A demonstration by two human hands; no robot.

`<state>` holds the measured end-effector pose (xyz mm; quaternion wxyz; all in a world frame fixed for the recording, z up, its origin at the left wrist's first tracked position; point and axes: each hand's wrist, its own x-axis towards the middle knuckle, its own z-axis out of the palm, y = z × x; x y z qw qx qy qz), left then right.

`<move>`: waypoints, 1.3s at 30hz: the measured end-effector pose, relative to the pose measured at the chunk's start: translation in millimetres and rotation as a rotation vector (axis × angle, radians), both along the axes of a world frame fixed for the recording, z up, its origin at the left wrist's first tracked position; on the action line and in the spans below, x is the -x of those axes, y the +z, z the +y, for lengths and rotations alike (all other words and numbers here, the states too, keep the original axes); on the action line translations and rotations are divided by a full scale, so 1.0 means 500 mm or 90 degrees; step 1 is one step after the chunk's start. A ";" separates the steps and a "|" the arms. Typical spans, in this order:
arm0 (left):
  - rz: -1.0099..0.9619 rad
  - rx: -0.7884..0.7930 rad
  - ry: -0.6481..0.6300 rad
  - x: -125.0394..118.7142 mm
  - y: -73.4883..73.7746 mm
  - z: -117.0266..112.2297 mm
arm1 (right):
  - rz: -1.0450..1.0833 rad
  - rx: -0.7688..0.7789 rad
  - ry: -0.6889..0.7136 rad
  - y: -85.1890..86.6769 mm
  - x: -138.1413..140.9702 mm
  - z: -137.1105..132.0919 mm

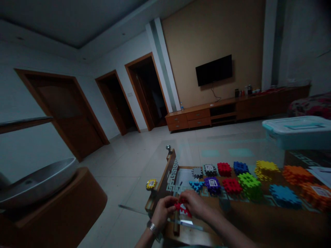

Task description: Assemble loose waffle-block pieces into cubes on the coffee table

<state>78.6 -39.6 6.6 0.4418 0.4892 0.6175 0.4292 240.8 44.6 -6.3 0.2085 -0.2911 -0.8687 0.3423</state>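
My left hand (pixel 162 212) and right hand (pixel 193 203) meet over the near edge of the glass-topped table (pixel 170 172), and between them I hold a red-and-white interlocking block (pixel 183 209). The fingers (pixel 170 201) of both hands are curled in close, their tips pinching the block, though my hands hide part of it, so I can't tell exactly how each finger sits. A metal watch (pixel 152 227) circles my left wrist.

As things stand, one block is in my hands and about twelve lie apart from them, farther along the table in loose rows. Closest are a light-blue block (pixel 196 186) and a purple block (pixel 212 184); beyond them are a red block (pixel 232 185), a green stack (pixel 249 186) and a yellow stack (pixel 266 170). Orange blocks (pixel 297 174) lie toward the far end, near a teal-lidded plastic box (pixel 297 132) at the table's far corner.
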 end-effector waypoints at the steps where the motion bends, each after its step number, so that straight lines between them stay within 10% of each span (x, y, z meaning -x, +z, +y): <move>1: 0.002 -0.009 -0.011 -0.001 0.000 -0.001 | -0.002 0.004 -0.005 -0.001 0.000 0.001; 10: 0.400 -0.187 -0.006 -0.024 -0.016 -0.026 | -0.010 0.014 -0.056 0.011 0.002 -0.009; 39: 0.504 -0.173 0.100 0.024 -0.021 0.020 | -0.091 -0.098 -0.056 0.092 -0.011 -0.097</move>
